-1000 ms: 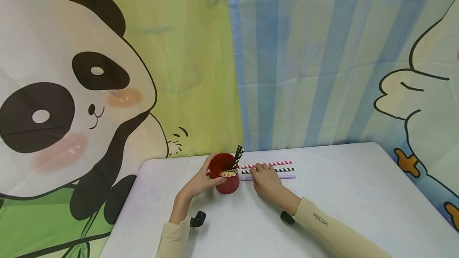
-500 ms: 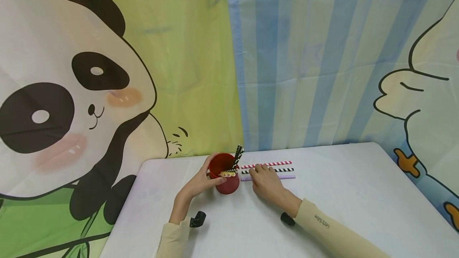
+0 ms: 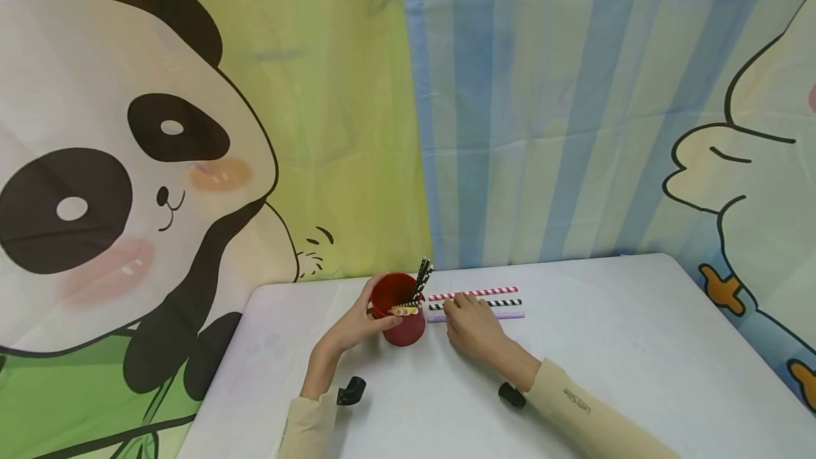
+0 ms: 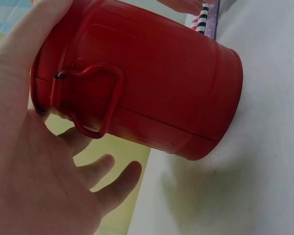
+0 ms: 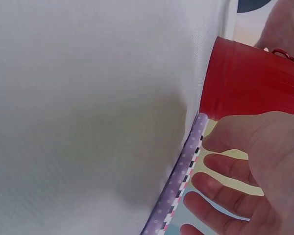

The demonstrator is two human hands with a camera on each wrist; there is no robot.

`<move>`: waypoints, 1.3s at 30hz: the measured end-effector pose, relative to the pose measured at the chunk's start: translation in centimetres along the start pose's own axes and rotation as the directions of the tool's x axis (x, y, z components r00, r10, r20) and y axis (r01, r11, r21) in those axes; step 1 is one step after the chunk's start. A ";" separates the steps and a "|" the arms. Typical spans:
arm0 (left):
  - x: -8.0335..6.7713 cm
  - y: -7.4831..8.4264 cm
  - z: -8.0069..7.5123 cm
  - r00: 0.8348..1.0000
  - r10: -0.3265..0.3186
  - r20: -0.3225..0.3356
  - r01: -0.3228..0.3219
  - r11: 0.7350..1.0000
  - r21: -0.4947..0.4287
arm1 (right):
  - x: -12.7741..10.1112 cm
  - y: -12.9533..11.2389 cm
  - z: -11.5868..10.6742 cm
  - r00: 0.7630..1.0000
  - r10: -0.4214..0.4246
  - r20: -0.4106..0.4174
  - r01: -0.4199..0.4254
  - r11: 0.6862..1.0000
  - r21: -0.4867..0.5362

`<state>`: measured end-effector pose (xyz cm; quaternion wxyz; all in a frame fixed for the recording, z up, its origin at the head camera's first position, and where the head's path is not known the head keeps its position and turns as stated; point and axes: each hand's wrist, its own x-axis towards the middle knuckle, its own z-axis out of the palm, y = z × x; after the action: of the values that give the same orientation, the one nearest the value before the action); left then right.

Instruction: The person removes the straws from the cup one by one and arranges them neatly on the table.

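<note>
Head view: our left hand (image 3: 357, 328) is wrapped round the red cup (image 3: 399, 312), fingers curled on its far side, thumb on the near rim. Cup sits on the white desk (image 3: 605, 346), tilted toward the straws. A few straws already stand in it, black-striped ones (image 3: 423, 275) poking up, a yellow one (image 3: 405, 310) lying across the mouth.

Left wrist view confirms the grip is clamped on the cup (image 4: 152, 83); palm and fingers (image 4: 63, 191) cup the side by the wire handle (image 4: 90, 100).

Our right hand (image 3: 472, 324) lies on three straws lined up just right of the cup: red-striped (image 3: 494, 292) at the back, black-striped (image 3: 506, 302) in the middle, purple dotted (image 3: 513, 315) nearest us. Right wrist view: fingers (image 5: 225, 169) are loosely bent over the purple straw (image 5: 179, 178), not clearly pinching anything, so we'd call that grip apart.

Risks as we judge them:
- Straws are round and light; a fingertip nudge could roll them apart or off line.
- They lie touching, so a pinch may lift two at once.
- Cup is tilted and top-heavy with straws; if the left hand loosens, it could tip and spill them.
- The yellow straw across the mouth may block the next one going in.
</note>
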<state>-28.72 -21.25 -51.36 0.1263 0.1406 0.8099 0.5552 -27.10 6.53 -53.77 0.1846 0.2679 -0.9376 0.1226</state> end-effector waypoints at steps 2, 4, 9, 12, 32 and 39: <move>0.0 0.0 0.0 1.000 0.002 0.002 -0.002 1.000 -0.003 | -0.2 0.1 -0.1 1.000 0.011 -0.012 -0.010 0.999 0.034; 0.0 -0.1 0.0 1.000 0.005 0.001 -0.005 1.000 -0.002 | -0.4 0.1 -0.2 0.999 0.015 -0.035 -0.013 0.997 0.072; 0.0 -0.1 0.1 1.000 0.003 -0.001 -0.003 1.000 0.005 | -0.6 0.3 -0.1 0.994 0.014 -0.107 0.002 0.988 0.153; 0.0 -0.1 0.1 1.000 0.001 -0.004 -0.001 1.000 0.006 | -0.7 0.2 -0.2 0.990 0.025 -0.135 0.003 0.979 0.203; -0.1 0.0 0.1 1.000 0.022 0.002 -0.022 1.000 0.010 | -0.6 -2.8 -1.1 0.977 0.197 -0.083 -0.116 0.816 0.566; -0.1 0.0 0.0 1.000 0.027 0.006 -0.027 1.000 0.007 | -0.1 -4.1 -1.9 0.961 0.176 -0.213 -0.016 0.804 0.594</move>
<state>-28.62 -21.24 -51.34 0.1207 0.1537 0.8095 0.5537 -24.25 3.79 -51.52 0.2065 0.2454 -0.8340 0.4491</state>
